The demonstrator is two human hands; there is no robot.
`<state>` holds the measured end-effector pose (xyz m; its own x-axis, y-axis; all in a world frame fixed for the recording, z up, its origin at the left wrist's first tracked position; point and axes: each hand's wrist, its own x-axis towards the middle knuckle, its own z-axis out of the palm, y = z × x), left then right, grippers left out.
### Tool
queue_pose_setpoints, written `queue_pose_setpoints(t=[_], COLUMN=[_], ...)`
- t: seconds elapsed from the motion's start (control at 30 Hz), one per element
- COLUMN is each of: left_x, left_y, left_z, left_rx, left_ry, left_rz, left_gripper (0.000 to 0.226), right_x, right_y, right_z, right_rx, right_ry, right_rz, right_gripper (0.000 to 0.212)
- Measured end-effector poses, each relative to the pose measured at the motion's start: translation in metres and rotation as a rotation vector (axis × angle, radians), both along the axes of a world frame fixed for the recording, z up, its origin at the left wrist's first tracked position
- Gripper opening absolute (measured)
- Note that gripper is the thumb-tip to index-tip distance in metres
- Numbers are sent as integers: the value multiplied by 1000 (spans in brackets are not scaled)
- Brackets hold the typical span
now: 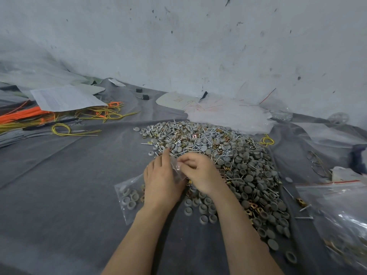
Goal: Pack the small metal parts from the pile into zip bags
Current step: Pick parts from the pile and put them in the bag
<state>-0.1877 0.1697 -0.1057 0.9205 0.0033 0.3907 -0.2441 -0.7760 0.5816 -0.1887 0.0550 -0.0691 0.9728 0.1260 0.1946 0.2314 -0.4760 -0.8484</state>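
A wide pile of small parts (234, 165), silver screws, grey round caps and brass-coloured clips, covers the grey cloth at centre right. At the pile's near left edge my left hand (161, 179) holds a small clear zip bag (177, 169), its fingers reaching forward onto the screws. Close beside it, my right hand (200, 173) pinches the top edge of the same bag with curled fingers. Under my left wrist lies a second clear zip bag (127, 197) holding several grey caps.
Orange and yellow wires (65, 118) and paper sheets (65, 99) lie at the far left. Empty clear bags (228, 114) are heaped behind the pile. A filled bag with a red zip strip (337, 205) sits at the right. The grey cloth (65, 185) is bare at front left.
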Motion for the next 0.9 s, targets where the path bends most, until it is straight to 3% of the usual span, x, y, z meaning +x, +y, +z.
queue_pose_setpoints(t=[0.07, 0.17, 0.27, 0.33, 0.7, 0.9], left_x=[0, 0, 0, -1, -2, -2], left_y=[0, -1, -1, -1, -2, -1], left_z=[0, 1, 2, 2, 4, 4], left_rx=[-2, 11, -10, -22, -17, -19], left_ry=[-7, -4, -5, -11, -7, -1], left_rz=[13, 16, 10, 14, 18, 23], left_gripper=[83, 85, 86, 85, 83, 85], right_x=[1, 0, -1, -1, 5, 8], right_y=[-1, -6, -6, 0, 9, 10], right_z=[-1, -3, -8, -9, -11, -18], right_rx=[-47, -279, -620, -742, -814, -771], right_ry=[-99, -221, -62, 39, 96, 6], right_rz=[-114, -346, -362, -347, -320, -397], right_gripper=[14, 16, 21, 25, 28, 20])
